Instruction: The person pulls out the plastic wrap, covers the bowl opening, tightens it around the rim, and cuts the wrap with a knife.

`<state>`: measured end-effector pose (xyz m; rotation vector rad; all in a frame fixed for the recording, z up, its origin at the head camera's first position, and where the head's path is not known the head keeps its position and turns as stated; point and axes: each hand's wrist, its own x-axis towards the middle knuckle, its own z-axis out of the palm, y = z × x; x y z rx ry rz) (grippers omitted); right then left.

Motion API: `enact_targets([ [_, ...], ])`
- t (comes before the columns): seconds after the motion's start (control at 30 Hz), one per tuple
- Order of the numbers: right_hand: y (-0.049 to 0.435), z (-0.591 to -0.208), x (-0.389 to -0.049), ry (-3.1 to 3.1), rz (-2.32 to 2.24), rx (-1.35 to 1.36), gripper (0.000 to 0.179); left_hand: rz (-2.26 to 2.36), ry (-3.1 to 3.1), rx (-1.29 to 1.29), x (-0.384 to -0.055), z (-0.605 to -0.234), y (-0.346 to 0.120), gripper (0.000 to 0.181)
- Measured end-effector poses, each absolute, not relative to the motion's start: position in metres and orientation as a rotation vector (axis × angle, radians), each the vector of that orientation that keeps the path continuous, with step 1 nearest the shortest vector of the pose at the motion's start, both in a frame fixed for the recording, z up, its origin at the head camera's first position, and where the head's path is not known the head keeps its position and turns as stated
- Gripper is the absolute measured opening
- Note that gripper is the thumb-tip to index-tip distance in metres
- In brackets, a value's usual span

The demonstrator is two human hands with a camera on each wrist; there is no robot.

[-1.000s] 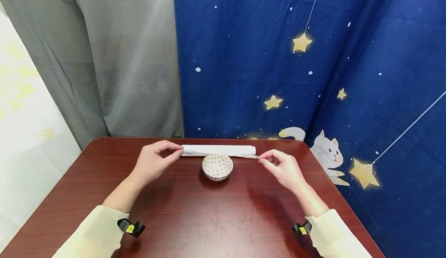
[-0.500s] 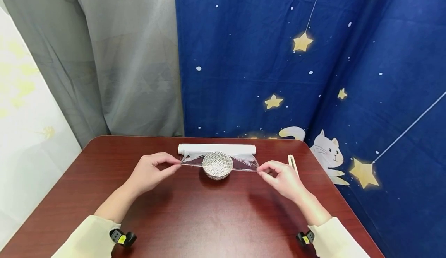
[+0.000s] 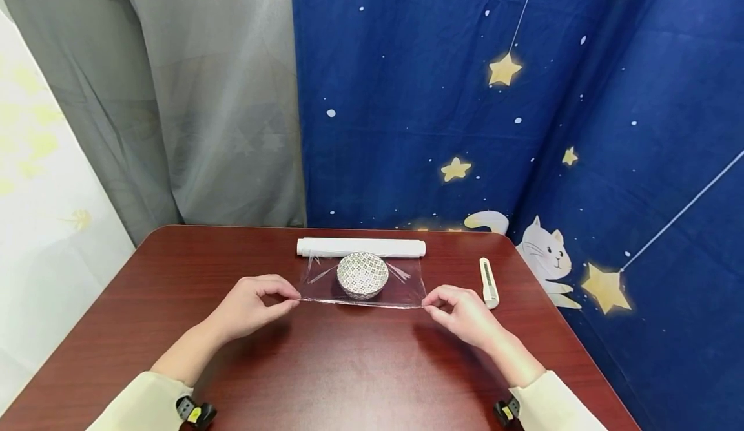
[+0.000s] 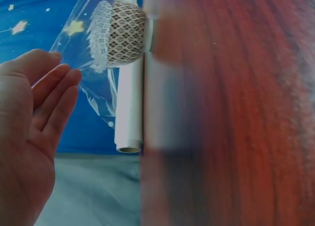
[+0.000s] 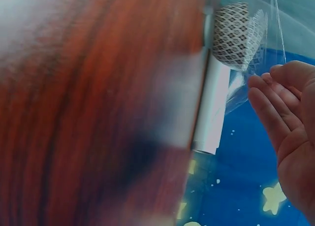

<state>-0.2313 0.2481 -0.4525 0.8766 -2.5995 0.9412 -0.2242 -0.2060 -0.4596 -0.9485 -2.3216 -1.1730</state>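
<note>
A sheet of clear plastic wrap [image 3: 401, 294] stretches from a white roll [image 3: 360, 247] over a small patterned bowl [image 3: 362, 274]. The left hand [image 3: 256, 305] pinches the sheet's near left corner between thumb and fingers. At the near right corner the right hand [image 3: 462, 315] pinches it the same way. In both wrist views the film passes across the bowl [image 4: 125, 33], whose lattice-patterned side shows, and the roll [image 5: 212, 103] lies behind it. The sheet's near edge is pulled fairly straight between the hands, in front of the bowl.
A white utility knife [image 3: 489, 282] lies on the brown table [image 3: 349, 373], to the right beyond the right hand. Grey and starry blue curtains [image 3: 407, 95] hang behind the table's far edge.
Both hands have moved toward the person, drawing the wrap from the roll across and past the bowl. The utility knife, hidden at first behind the right hand, now shows fully.
</note>
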Motion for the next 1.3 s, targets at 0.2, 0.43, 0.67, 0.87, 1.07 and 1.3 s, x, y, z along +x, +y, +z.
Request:
enact_targets([
  [0.2, 0.247, -0.462, -0.232, -2.646, 0.953, 0.918, 0.009, -1.171, -2.322, -1.035, -0.224, -0.466, -0.206, 0.026],
  [0.43, 0.246, -0.472, -0.236, -2.687, 0.888, 0.946, 0.010, -1.125, -2.385, -1.060, -0.224, -0.474, -0.208, 0.024],
  [0.67, 0.245, -0.477, -0.240, -2.684, 0.832, 0.968, 0.017, -1.083, -2.451, -1.071, -0.226, -0.480, -0.208, 0.020],
  [0.87, 0.241, -0.474, -0.241, -2.701, 0.804, 0.878, 0.009, -1.045, -2.507, -0.977, -0.226, -0.482, -0.201, 0.010],
  [1.07, 0.232, -0.471, -0.241, -2.761, 0.812, 0.730, 0.010, -0.970, -2.618, -0.713, -0.226, -0.482, -0.187, 0.024],
  [1.3, 0.223, -0.472, -0.244, -2.803, 0.937, 0.685, 0.023, -1.035, -2.682, -0.542, -0.227, -0.479, -0.175, 0.024],
])
